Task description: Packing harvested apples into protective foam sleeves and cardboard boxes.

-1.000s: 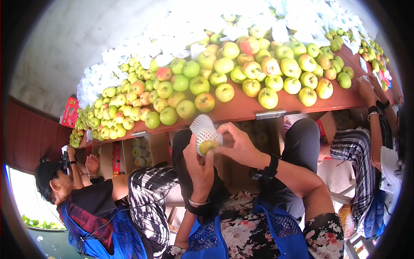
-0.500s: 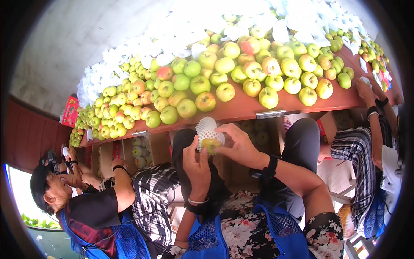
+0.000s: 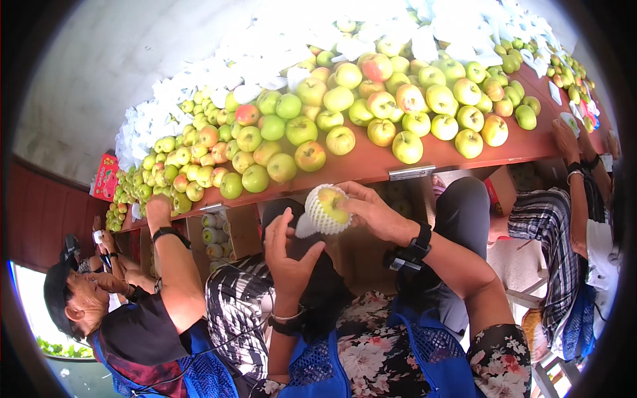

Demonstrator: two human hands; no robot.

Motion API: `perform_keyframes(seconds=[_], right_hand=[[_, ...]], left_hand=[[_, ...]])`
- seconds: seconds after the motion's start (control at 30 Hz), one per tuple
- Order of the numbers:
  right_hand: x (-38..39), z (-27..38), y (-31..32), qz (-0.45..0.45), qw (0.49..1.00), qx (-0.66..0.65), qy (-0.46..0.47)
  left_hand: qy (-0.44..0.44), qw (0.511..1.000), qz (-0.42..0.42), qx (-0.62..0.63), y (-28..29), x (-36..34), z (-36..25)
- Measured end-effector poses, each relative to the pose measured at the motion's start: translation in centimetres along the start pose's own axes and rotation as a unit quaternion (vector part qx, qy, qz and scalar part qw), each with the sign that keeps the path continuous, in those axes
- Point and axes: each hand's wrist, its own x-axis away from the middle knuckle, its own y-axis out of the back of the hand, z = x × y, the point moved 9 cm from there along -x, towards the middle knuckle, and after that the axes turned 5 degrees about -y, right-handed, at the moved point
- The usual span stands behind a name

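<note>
A yellow-green apple (image 3: 331, 199) sits inside a white foam net sleeve (image 3: 320, 219), its bare end still showing. My right hand (image 3: 375, 212) grips the sleeved apple from the right, in front of the table edge. Just to the left, my left hand (image 3: 289, 259) is held apart from it, thumb and fingers spread, with nothing in them. Beyond both hands, many loose green, yellow and reddish apples (image 3: 305, 130) lie heaped on a reddish-brown table (image 3: 365, 170).
White foam sleeves (image 3: 199, 76) pile up behind the apples. Cardboard boxes (image 3: 243, 230) stand under the table, one holding sleeved apples (image 3: 213, 236). A co-worker (image 3: 142, 292) sits at left, reaching to the apples; another person's hands (image 3: 568, 136) hold something at right. A red box (image 3: 105, 178) stands far left.
My left hand has let go of the sleeved apple and opened. My right hand has turned the apple, bare end up and right. The left co-worker's arm has reached up to the apples.
</note>
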Motion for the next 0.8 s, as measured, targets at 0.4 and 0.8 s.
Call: perform_keyframes(seconds=[0.4,0.8], right_hand=[[2.0,3.2,-1.8,-0.039,0.867,0.473,0.151],[3.8,3.1,-5.0,0.089,0.883,0.374,0.268]], left_hand=[[0.135,0.883,-0.032,0.449,-5.6,1.7,5.3],[0.207,0.777,-0.031,0.594,-7.8,2.9,3.8]])
